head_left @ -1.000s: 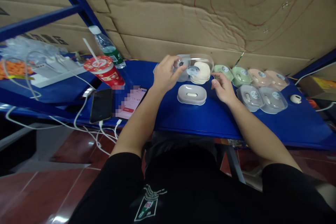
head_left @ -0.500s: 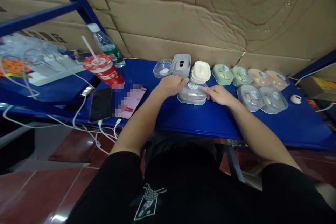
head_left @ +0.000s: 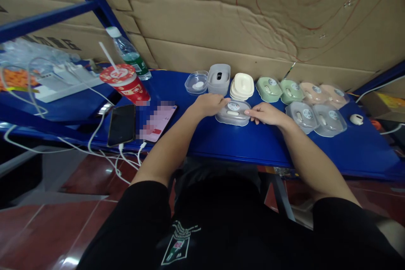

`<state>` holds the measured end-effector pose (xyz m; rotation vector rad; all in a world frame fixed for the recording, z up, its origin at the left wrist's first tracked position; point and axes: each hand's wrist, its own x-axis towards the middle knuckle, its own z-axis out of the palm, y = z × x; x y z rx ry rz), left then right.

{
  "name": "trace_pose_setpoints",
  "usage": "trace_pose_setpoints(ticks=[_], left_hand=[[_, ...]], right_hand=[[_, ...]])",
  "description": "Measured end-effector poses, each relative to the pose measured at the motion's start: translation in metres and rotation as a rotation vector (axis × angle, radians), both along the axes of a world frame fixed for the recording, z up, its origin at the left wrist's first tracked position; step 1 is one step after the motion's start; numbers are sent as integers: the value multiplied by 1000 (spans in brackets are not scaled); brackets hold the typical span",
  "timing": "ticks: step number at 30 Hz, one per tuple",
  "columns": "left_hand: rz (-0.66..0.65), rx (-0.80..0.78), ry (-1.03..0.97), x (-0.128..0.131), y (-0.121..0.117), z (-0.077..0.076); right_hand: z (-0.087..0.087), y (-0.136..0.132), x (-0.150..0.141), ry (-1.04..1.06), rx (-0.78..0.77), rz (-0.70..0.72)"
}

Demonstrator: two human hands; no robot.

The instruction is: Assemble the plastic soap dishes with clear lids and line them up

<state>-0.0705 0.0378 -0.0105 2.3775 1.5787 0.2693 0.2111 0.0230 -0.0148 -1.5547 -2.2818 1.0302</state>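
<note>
A small grey plastic box with a clear lid lies on the blue tabletop in front of me. A round sticker and a short pale bar show on its top. From the left side, my left hand grips its upper left corner, fingers curled and thumb on the lid. My right hand pinches its right edge with the thumb on top; the other fingers are bent. Right behind this box is a stack of cream lids. Farther left stand grey open tubs and clear covers.
Green, pink and grey lidded boxes sit to the right, near a small white object. On the left are a red cup, a water bottle, two phones and charging cables. Cardboard backs the table.
The box's clear lid now sits lower and flatter, its top tipped more toward me. My left hand has shifted slightly down and right; both hands stay on the box.
</note>
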Motion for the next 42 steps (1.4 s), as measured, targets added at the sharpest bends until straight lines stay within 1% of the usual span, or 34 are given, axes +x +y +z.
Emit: trace_pose_setpoints(ticks=[1,3,5,7,8,9,11,13,14,16,18,20,21,24,27,30,33,35,38,42], left_hand=[[7,-1,1,0,0,1],[10,-50,-13,2,-1,4],[-36,-210,-91,7,-4,7],[-146,-414,-218,14,-9,8],[-214,-487,-278,18,-11,8],[-280,-529,-328,21,-13,6],[-371,-522,-388,28,-16,2],[-380,-419,-404,31,-15,-5],[-356,-331,-397,32,-14,-10],[-275,-102,-362,33,-8,-19],[-221,93,-321,34,0,-29],[-228,177,-285,38,8,-38],[-248,186,-263,40,12,-41],[-291,195,-199,49,21,-47],[-281,225,-182,51,21,-47],[-225,246,-163,47,18,-43],[-156,251,-125,43,15,-40],[-128,254,-122,43,14,-37],[-118,259,-151,42,10,-31],[-194,258,-235,27,3,-12]], right_hand=[[1,0,1,-15,42,-28],[2,1,5,-57,203,-125],[6,3,13,-111,417,-278],[10,4,20,-138,598,-436],[12,3,22,-128,666,-494],[14,1,22,-97,720,-529],[16,-7,16,9,786,-528],[16,-19,1,137,795,-454],[16,-27,-8,191,767,-399],[13,-42,-27,285,674,-258],[8,-52,-43,314,583,-102],[4,-55,-51,286,525,-12],[3,-54,-53,252,505,-1],[1,-44,-48,85,475,-76],[2,-32,-34,-115,476,-199],[2,-19,-18,-281,468,-282],[-2,-9,-5,-391,459,-332],[-6,-5,0,-421,467,-345],[-9,-2,2,-375,521,-339],[-11,-3,-2,-237,523,-326]])
